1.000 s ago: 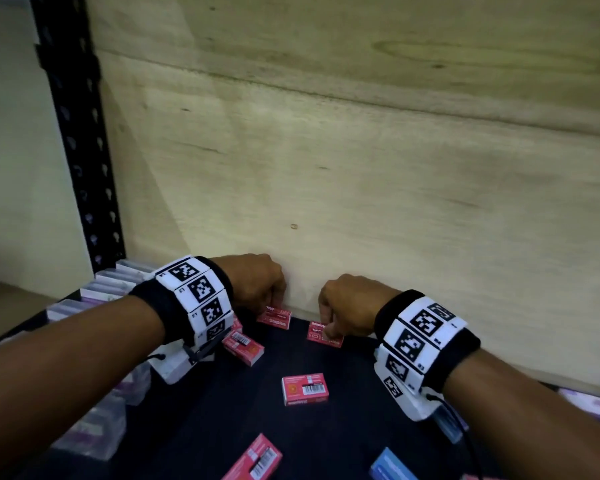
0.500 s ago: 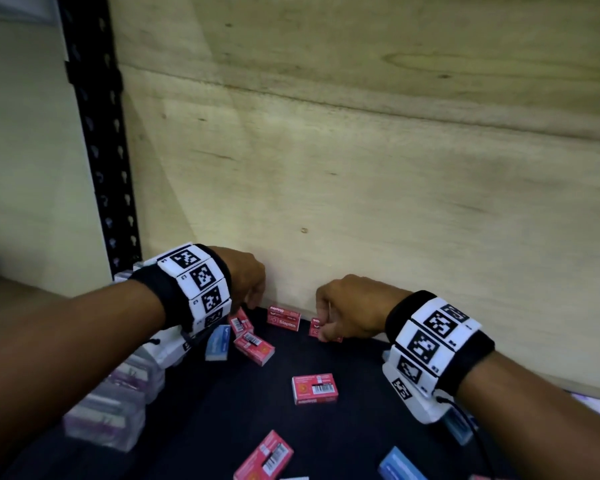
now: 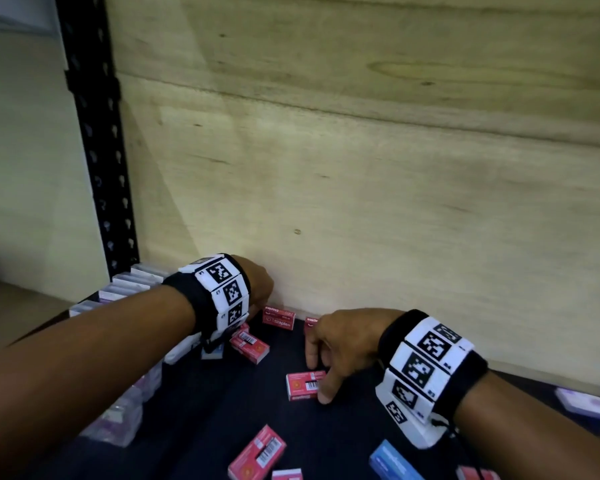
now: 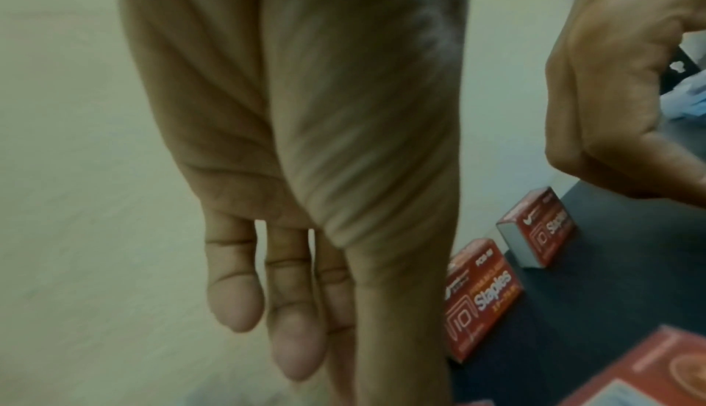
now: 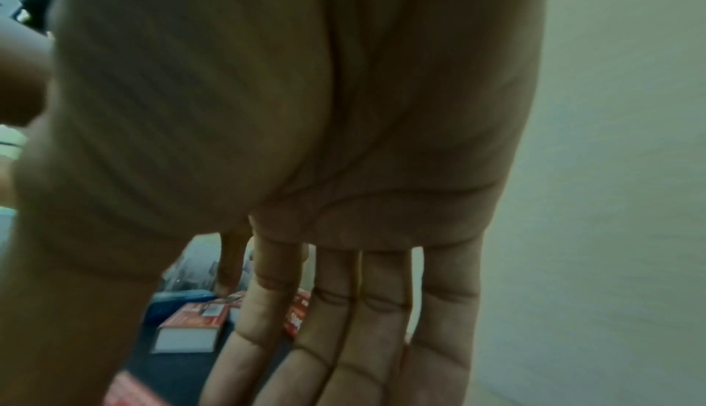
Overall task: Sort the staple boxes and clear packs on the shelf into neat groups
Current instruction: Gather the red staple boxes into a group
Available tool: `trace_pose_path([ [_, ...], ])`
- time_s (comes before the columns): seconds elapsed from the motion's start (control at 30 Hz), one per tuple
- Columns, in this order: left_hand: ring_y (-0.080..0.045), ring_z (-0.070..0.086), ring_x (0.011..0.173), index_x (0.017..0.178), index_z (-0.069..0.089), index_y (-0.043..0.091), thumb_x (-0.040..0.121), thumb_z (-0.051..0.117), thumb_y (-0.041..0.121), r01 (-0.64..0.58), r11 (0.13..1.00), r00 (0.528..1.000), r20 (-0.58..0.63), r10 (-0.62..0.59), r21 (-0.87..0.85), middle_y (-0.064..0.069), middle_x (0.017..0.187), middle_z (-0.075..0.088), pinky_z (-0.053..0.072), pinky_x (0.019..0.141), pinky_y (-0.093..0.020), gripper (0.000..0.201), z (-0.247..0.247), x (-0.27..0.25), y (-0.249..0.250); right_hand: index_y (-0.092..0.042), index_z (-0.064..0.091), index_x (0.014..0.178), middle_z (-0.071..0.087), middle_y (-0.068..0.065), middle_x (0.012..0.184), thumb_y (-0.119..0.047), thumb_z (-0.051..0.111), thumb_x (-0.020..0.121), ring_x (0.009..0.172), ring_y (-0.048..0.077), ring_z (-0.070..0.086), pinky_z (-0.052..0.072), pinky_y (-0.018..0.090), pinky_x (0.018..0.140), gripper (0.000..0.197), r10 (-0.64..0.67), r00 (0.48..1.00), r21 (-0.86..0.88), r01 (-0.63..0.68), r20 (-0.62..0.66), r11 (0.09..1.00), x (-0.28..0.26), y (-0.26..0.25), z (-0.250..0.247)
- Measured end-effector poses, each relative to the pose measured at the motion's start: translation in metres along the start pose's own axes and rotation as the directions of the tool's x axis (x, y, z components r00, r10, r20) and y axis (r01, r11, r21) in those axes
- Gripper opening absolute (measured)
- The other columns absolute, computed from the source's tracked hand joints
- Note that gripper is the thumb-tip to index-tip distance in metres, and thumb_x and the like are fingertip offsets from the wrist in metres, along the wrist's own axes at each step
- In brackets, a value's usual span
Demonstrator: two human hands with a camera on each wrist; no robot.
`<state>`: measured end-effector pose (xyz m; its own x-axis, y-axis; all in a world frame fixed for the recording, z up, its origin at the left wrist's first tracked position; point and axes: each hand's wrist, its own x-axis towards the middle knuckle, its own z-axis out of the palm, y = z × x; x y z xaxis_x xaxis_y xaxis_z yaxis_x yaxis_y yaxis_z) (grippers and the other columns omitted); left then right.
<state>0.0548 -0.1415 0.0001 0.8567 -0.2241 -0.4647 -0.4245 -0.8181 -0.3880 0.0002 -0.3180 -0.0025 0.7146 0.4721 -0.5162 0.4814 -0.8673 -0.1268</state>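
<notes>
Much of your left hand (image 3: 257,289) hides behind its black-and-white marker wristband (image 3: 219,296) in the head view; the left wrist view shows its fingers (image 4: 294,340) straight and together, gripping nothing, close to the pale plywood back wall (image 3: 361,185). At your right hand (image 3: 340,344) the wrist view shows only a palm with fingers (image 5: 344,337) stretched out straight, and whether they rest on anything there is too blurred to tell.

On the dark shelf surface (image 3: 205,410) you can count seven small red cardboard staple boxes whole or in part: two along the wall at 12 o'clock, one of them (image 3: 278,317) face up and the other (image 3: 310,322) mostly covered by your right knuckles; one (image 3: 249,345) at 10 o'clock under your left wrist; one (image 3: 303,386) in the middle; one (image 3: 257,453) at 6 o'clock; and two slivers cut off by the bottom edge. One blue box (image 3: 394,460) at 5 o'clock is also cropped, and a second bluish box (image 3: 212,353) below your left wrist is hard to make out. The clear plastic packs (image 3: 125,289) run in a row along the 9 o'clock side; blur and your forearm prevent a count. One more pack (image 3: 586,405) lies at 3 o'clock.

The middle red box lies just left of your right fingertips, with the thumb touching its right edge.
</notes>
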Motion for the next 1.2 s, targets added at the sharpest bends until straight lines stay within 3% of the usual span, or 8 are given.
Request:
trace_pose_path([
  [0.2, -0.017, 0.054, 0.088, 0.111, 0.071, 0.006, 0.079, 0.077, 0.016, -0.012, 0.998, 0.999, 0.051, 0.015, -0.061, 0.001, 0.087, 0.058, 0.041, 0.071, -0.028, 0.034, -0.004, -0.004, 0.004, -0.023, 0.067, 0.111, 0.06, -0.013, 0.093, -0.035, 0.084, 0.074, 0.077, 0.004, 0.052, 0.043, 0.024, 0.069, 0.042, 0.016, 1.0, -0.02, -0.016, -0.006, 1.0, -0.002, 0.004, 0.004],
  [0.33, -0.017, 0.052, 0.085, 0.09, 0.07, 0.009, 0.081, 0.076, 0.014, 0.001, 0.997, 0.998, 0.055, 0.003, -0.079, 0.002, 0.079, 0.055, 0.04, 0.06, -0.025, 0.012, -0.005, -0.002, 0.007, -0.025, 0.068, 0.109, 0.063, -0.009, 0.106, -0.037, 0.083, 0.074, 0.087, 0.007, 0.054, 0.043, 0.026, 0.072, 0.04, 0.032, 0.999, -0.044, -0.033, -0.028, 0.998, -0.004, 0.008, 0.006],
  [0.47, -0.004, 0.05, 0.049, 0.091, 0.07, 0.011, 0.086, 0.072, 0.014, 0.033, 0.984, 0.999, -0.003, -0.034, -0.176, 0.008, 0.054, 0.053, 0.04, 0.047, -0.015, 0.006, -0.001, 0.002, 0.003, -0.025, 0.067, 0.11, 0.064, -0.007, 0.111, -0.038, 0.083, 0.074, 0.093, 0.01, 0.056, 0.044, 0.027, 0.074, 0.042, 0.036, 0.999, -0.047, -0.038, -0.038, 0.998, -0.006, 0.011, 0.007],
  [0.6, -0.012, 0.054, 0.075, 0.116, 0.066, 0.011, 0.093, 0.06, 0.016, 0.053, 0.959, 0.991, -0.104, -0.085, -0.28, 0.009, 0.075, 0.052, 0.043, 0.059, -0.021, 0.024, 0.005, -0.005, -0.006, -0.025, 0.068, 0.111, 0.063, -0.009, 0.106, -0.04, 0.081, 0.077, 0.092, 0.009, 0.055, 0.044, 0.026, 0.074, 0.04, 0.043, 0.999, -0.041, -0.044, -0.029, 0.998, -0.008, 0.012, 0.007],
  [0.73, -0.008, 0.055, 0.069, 0.094, 0.062, 0.026, 0.076, 0.072, 0.015, 0.016, 0.975, 0.996, -0.079, -0.034, -0.22, 0.013, 0.078, 0.058, 0.043, 0.059, -0.023, 0.023, -0.004, -0.017, -0.016, -0.025, 0.071, 0.11, 0.063, -0.011, 0.099, -0.042, 0.077, 0.08, 0.087, 0.009, 0.056, 0.046, 0.028, 0.079, 0.035, 0.046, 0.998, -0.04, -0.047, -0.044, 0.998, -0.009, 0.01, 0.004],
  [0.87, -0.002, 0.055, 0.066, 0.108, 0.065, 0.021, 0.085, 0.069, 0.015, -0.048, 0.953, 0.999, -0.018, 0.044, -0.298, 0.011, 0.079, 0.063, 0.045, 0.059, -0.019, 0.024, -0.016, -0.031, -0.018, -0.024, 0.072, 0.113, 0.066, -0.008, 0.104, -0.04, 0.069, 0.088, 0.09, 0.009, 0.056, 0.047, 0.027, 0.084, 0.031, 0.038, 0.998, -0.05, -0.041, -0.052, 0.998, -0.014, 0.008, 0.002],
  [1.03, -0.004, 0.067, 0.075, 0.109, 0.071, 0.024, 0.09, 0.062, 0.019, -0.152, 0.848, 0.987, -0.119, 0.105, -0.508, 0.006, 0.088, 0.074, 0.055, 0.078, -0.023, 0.021, -0.015, -0.043, -0.018, -0.02, 0.071, 0.113, 0.063, -0.008, 0.098, -0.031, 0.058, 0.096, 0.091, 0.012, 0.056, 0.046, 0.029, 0.085, 0.024, 0.051, 0.995, -0.047, -0.055, -0.087, 0.997, -0.018, 0.008, 0.0],
  [1.2, 0.0, 0.065, 0.07, 0.096, 0.076, 0.024, 0.082, 0.072, 0.023, -0.162, 0.809, 0.986, -0.131, 0.105, -0.565, 0.008, 0.093, 0.074, 0.047, 0.058, -0.012, 0.015, -0.018, -0.05, -0.005, -0.021, 0.069, 0.108, 0.07, -0.006, 0.096, -0.031, 0.057, 0.098, 0.084, 0.011, 0.062, 0.052, 0.03, 0.087, 0.019, 0.082, 0.989, 0.049, -0.076, -0.126, 0.996, -0.019, 0.014, 0.004],
])
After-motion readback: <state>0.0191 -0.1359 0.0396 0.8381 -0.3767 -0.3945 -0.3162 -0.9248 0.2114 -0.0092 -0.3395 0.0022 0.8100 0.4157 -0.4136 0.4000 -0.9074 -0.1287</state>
